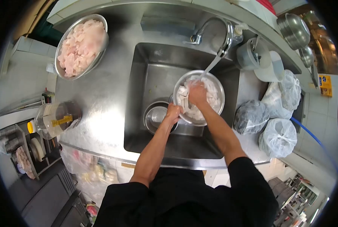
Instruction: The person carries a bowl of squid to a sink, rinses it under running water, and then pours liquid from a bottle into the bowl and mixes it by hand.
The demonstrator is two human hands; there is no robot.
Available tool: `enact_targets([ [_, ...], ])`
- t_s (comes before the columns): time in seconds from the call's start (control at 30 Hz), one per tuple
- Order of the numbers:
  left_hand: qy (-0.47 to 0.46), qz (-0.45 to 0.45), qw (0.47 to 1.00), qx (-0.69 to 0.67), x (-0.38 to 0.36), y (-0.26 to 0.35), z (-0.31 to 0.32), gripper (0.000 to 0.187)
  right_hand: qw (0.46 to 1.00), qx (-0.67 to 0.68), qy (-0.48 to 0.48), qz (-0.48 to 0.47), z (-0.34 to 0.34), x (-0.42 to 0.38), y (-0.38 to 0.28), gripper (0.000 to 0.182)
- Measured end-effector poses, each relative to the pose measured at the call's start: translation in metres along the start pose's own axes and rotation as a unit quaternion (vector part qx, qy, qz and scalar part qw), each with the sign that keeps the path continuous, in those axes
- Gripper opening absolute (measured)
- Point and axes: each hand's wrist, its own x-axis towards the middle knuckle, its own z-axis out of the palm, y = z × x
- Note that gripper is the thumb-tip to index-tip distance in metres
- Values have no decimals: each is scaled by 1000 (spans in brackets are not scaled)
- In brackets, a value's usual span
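A round metal bowl with white, strip-like food pieces is held inside the steel sink. My left hand is closed around the bowl's near left rim. My right hand reaches into the bowl among the pale pieces, its fingers hidden by them and the water. From the curved faucet a stream of water runs into the bowl beside my right hand. Below and left of the bowl, a metal pot rests in the sink, partly covered by my left hand and wrist.
At the back left of the counter stands a metal bowl heaped with pale pink raw meat. A large bottle with a yellow cap lies at the left edge. Tied plastic bags and plastic containers crowd the right side.
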Motion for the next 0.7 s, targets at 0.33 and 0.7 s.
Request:
enact_targets([
  [0.33,2,6,1000,-1,13,-2,-14,43,996,80,-6,-29,-17,-31,-2,59],
  [0.7,67,63,996,1,6,-1,-12,39,986,152,36,61,4,-30,7,76],
])
